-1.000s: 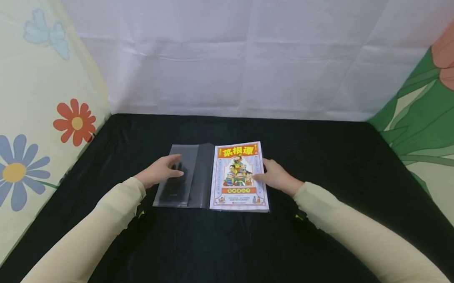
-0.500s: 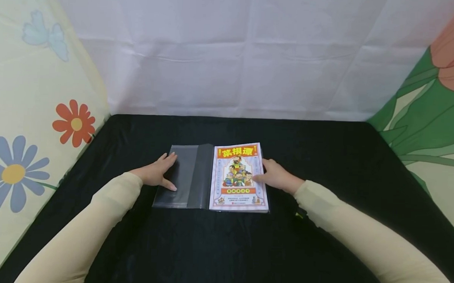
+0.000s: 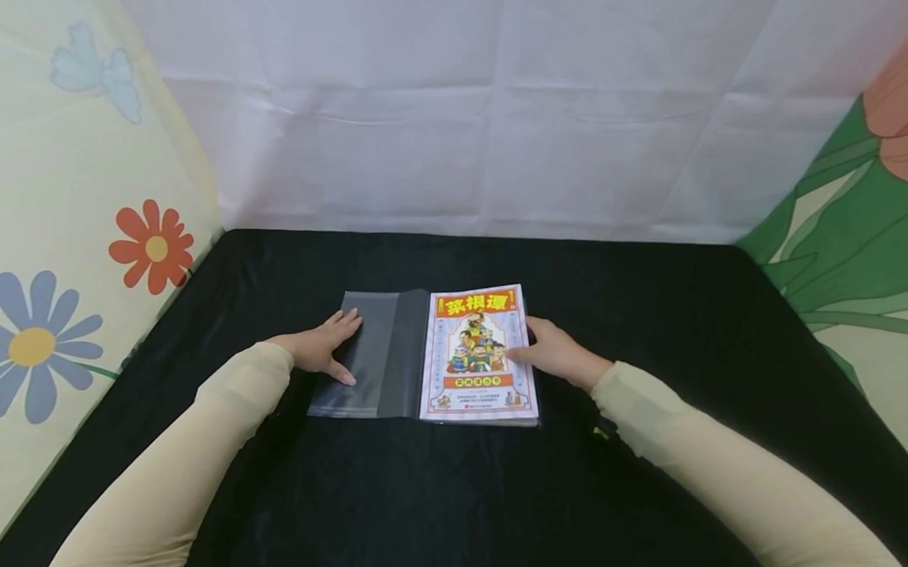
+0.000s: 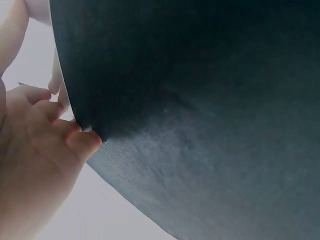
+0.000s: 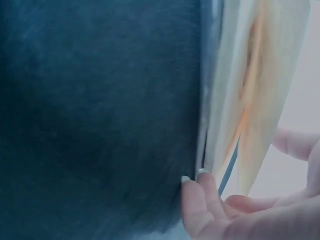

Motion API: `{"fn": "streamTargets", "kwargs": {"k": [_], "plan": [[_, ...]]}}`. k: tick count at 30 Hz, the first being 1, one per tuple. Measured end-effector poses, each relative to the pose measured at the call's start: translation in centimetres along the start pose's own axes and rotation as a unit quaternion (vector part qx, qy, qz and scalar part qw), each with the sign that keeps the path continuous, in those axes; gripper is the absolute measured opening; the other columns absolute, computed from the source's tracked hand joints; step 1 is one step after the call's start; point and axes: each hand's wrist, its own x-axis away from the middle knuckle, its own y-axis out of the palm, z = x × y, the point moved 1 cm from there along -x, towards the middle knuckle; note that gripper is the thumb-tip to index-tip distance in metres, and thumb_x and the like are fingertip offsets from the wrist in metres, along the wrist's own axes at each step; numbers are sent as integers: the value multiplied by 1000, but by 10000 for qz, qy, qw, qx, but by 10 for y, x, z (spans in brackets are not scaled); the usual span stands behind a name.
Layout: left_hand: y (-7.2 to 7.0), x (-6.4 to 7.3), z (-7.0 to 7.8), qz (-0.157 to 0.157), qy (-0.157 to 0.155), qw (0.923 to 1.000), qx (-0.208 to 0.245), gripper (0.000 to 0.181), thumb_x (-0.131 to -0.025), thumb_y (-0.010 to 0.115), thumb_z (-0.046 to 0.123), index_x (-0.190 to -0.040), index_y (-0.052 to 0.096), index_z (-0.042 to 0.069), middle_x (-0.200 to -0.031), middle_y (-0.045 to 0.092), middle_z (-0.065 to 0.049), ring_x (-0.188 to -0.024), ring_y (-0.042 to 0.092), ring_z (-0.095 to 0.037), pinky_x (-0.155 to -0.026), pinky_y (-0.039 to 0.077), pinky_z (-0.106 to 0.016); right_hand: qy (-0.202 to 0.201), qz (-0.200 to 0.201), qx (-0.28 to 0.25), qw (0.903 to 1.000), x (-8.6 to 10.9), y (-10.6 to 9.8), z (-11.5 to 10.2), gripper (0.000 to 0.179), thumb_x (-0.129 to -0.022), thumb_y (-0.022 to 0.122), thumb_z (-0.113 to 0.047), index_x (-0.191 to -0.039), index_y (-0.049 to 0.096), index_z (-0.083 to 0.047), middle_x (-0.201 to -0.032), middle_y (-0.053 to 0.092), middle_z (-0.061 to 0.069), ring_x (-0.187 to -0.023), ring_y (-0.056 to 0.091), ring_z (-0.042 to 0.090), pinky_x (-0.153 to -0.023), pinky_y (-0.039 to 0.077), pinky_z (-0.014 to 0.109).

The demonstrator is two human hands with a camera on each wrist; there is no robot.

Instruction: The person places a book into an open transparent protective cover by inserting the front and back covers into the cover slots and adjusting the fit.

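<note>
A book with a yellow and red title and cartoon figures lies face up on the black cloth. To its left spreads a clear plastic book cover, its flap laid out flat. On the flap's left part rests my left hand, fingers spread. My right hand holds the book's right edge, thumb on the front and fingers at the side. The right wrist view shows the pages partly fanned, with fingertips at the outer edge. In the left wrist view, the left hand shows beside dark cloth; the cover is not distinguishable there.
Black cloth covers the table. Behind it hangs a white sheet. Flower-printed panels stand at the left and right. Something small and yellow-green shows beside the right sleeve.
My left hand has shifted slightly down and left over the cover flap, and its fingers have spread flat. My right hand and the book stay nearly in place.
</note>
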Motion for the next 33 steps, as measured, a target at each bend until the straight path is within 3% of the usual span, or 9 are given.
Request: {"fn": "streamTargets", "kwargs": {"k": [10, 13, 16, 20, 23, 27, 33], "plan": [[0, -2, -1, -198, -138, 9997, -32, 100, -88, 72, 27, -151, 3, -9, -158, -13, -26, -143, -17, -42, -113, 4, -58, -409, 419, -214, 9981, 6, 1, -14, 56, -103, 49, -17, -150, 26, 3, -124, 55, 23, -97, 64, 27, -84, 51, 38], [-1, -2, -1, -182, -137, 9997, -15, 100, -89, 72, 27, -151, 3, -9, -158, -13, -26, -143, -17, -42, -113, 4, -58, -641, 528, -489, 9953, 7, 3, -20, 59, -105, 42, -25, -154, 19, -3, -132, 48, 26, -104, 61, 32, -91, 48, 43], [-1, -2, -1, -158, -109, 9998, -15, 100, -89, 72, 28, -151, 3, -8, -158, -13, -26, -143, -18, -42, -113, 4, -59, -953, 341, -738, 9921, 4, 7, -24, 59, -107, 32, -34, -157, 10, -12, -151, 32, 22, -126, 47, 37, -106, 35, 52], [0, -3, -1, -141, -93, 9999, -15, 100, -89, 72, 28, -152, 3, -8, -158, -13, -25, -143, -17, -41, -113, 3, -59, -1336, 24, -888, 9870, -2, 13, -28, 58, -107, 20, -41, -157, 2, -18, -163, 5, 8, -147, 12, 31, -115, 12, 52], [1, -4, -2, -139, -128, 9998, 7, 100, -89, 72, 29, -152, 2, -6, -159, -13, -23, -143, -18, -40, -113, 2, -59, -1405, -43, -892, 9860, -5, 16, -31, 58, -107, 17, -42, -157, 1, -18, -163, 3, 5, -148, 3, 26, -116, 7, 51], [2, -5, -3, -125, -187, 9997, -1, 101, -88, 72, 30, -153, 2, -5, -159, -14, -22, -144, -18, -38, -113, 1, -59, -1309, -142, -830, 9878, -8, 19, -36, 59, -106, 18, -45, -157, 2, -21, -163, 2, 3, -148, 4, 25, -115, 9, 53], [2, -3, -4, -72, -224, 9997, 35, 100, -89, 72, 29, -153, 3, -4, -159, -13, -21, -144, -18, -38, -113, 0, -58, -1405, -179, -545, 9884, -10, 21, -44, 58, -107, 20, -41, -157, 6, -16, -163, 3, 1, -148, 3, 22, -116, 8, 50]]}}
